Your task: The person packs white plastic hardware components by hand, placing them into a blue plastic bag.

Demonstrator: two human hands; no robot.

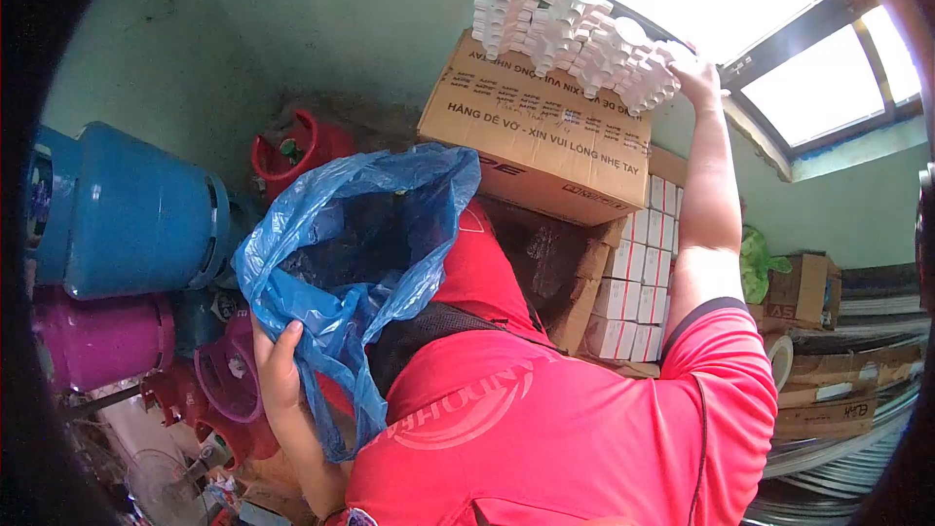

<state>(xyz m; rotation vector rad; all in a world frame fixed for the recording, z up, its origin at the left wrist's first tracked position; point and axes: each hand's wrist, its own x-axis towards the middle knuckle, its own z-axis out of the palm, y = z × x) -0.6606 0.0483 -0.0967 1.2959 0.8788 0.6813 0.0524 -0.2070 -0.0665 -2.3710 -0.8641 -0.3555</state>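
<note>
My left hand (280,358) grips the rim of a blue plastic bag (326,307), thumb on the outside. The bag hangs in front of my body with its mouth wide open; its inside is dark. My right arm stretches up to the far right end of a row of white plastic pipe fittings (560,27), standing in several stacks on a large cardboard box (545,122). There my right hand (695,78) is closed around the rightmost stack (651,76), its fingers partly hidden by it.
Blue gas cylinders (141,212), a magenta one (102,339) and red ones (302,144) crowd the left side. Small white boxes (638,268) stand in a carton under the large box. A bright window (730,0) is upper right. Cartons (828,390) and long strips (847,463) lie at right.
</note>
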